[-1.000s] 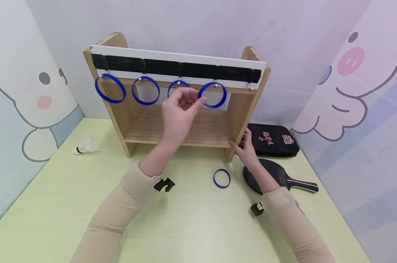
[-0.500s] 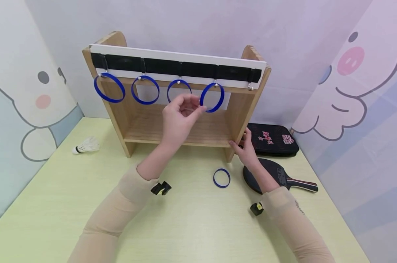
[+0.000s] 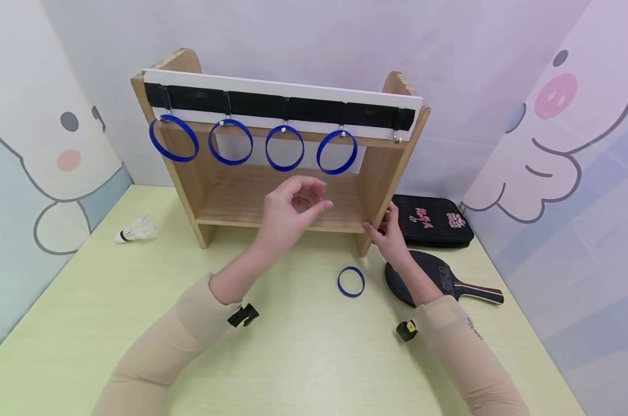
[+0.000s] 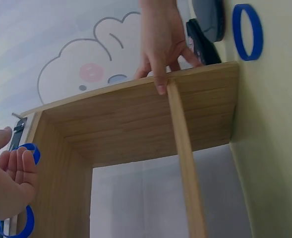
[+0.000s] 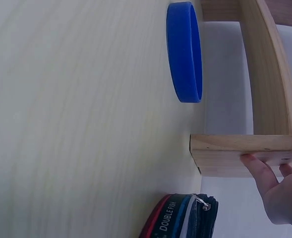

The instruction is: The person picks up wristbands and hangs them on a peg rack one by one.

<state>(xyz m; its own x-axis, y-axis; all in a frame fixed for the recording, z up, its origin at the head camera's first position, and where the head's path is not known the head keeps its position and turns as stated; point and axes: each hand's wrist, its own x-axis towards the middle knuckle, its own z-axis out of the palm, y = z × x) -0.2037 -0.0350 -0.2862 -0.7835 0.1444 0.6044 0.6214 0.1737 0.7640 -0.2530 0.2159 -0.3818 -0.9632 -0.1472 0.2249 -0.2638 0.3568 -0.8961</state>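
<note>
My left hand point(image 3: 288, 214) hovers in front of the wooden shelf point(image 3: 225, 193), fingers and thumb loosely bent with a gap between them and nothing held. Above it, a blue wristband point(image 3: 336, 172) hangs from the fourth silver hook. Several like it hang in a row to its left, including a third wristband point(image 3: 285, 169). My right hand point(image 3: 391, 240) grips the shelf's right side panel low down, thumb at the front edge. One more wristband, the loose one point(image 5: 182, 54), lies on the table before the shelf. The rightmost hook point(image 3: 397, 138) bears no wristband.
A black table tennis paddle point(image 3: 423, 274) lies under my right forearm. Behind it sits a black zip case point(image 3: 433, 222) against the right of the shelf. A shuttlecock point(image 3: 138, 230) rests on the table point(image 3: 293, 358) at the left. Patterned walls stand behind and at both sides.
My left hand has let go of the fourth wristband and moved down away from it. That wristband now hangs freely from its hook. The right hand stays on the shelf.
</note>
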